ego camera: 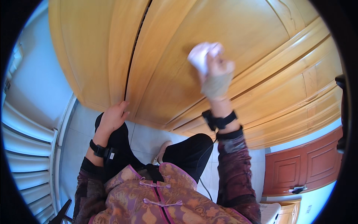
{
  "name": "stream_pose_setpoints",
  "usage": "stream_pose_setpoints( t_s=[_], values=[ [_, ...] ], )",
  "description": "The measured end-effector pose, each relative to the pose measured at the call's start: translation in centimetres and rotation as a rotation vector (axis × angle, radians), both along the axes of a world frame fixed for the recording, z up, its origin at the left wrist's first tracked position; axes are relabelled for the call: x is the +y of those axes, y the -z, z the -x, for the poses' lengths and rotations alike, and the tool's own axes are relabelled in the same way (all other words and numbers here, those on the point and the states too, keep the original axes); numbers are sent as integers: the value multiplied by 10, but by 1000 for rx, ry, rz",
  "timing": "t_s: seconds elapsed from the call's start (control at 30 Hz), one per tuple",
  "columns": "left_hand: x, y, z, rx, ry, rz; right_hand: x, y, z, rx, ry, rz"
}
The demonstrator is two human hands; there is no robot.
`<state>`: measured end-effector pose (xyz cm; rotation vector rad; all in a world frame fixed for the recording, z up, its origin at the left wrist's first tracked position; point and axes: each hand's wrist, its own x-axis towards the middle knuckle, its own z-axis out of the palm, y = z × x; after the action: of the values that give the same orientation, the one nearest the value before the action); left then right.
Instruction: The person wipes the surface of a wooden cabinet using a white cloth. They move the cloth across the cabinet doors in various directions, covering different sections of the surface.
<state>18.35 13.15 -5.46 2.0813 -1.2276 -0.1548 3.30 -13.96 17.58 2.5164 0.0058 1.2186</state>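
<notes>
A crumpled white-pink cloth [202,56] is in my right hand [219,74], pressed against or just in front of a door panel of the yellow wooden wardrobe [173,84]. That hand is blurred, and a beige wrap covers part of it. My left hand [113,116] is near the lower end of the dark gap between two door panels, with its fingers apart and nothing in them. Its fingertips reach the wood at the gap's edge; how firmly they touch cannot be told. Each wrist wears a black strap.
A white radiator [28,148] stands along the wall at left. Pale floor tiles [142,140] lie below the wardrobe, under my bent knees. At right is a reddish-brown panelled door [302,163]. A thin black cable [205,187] runs down from my right wrist.
</notes>
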Motion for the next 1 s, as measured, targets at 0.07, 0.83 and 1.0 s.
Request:
stream_pose_setpoints(
  t_s=[0.07, 0.83, 1.0],
  values=[
    [-1, -1, 0, 52, 13, -33, 4, -49, -17, -201, -60, 148],
    [5, -5, 0, 78, -19, -46, 37, 183, -23, 282, -216, -102],
    [6, -7, 0, 115, -15, -16, -2, 103, 12, 146, -70, -85]
  ],
)
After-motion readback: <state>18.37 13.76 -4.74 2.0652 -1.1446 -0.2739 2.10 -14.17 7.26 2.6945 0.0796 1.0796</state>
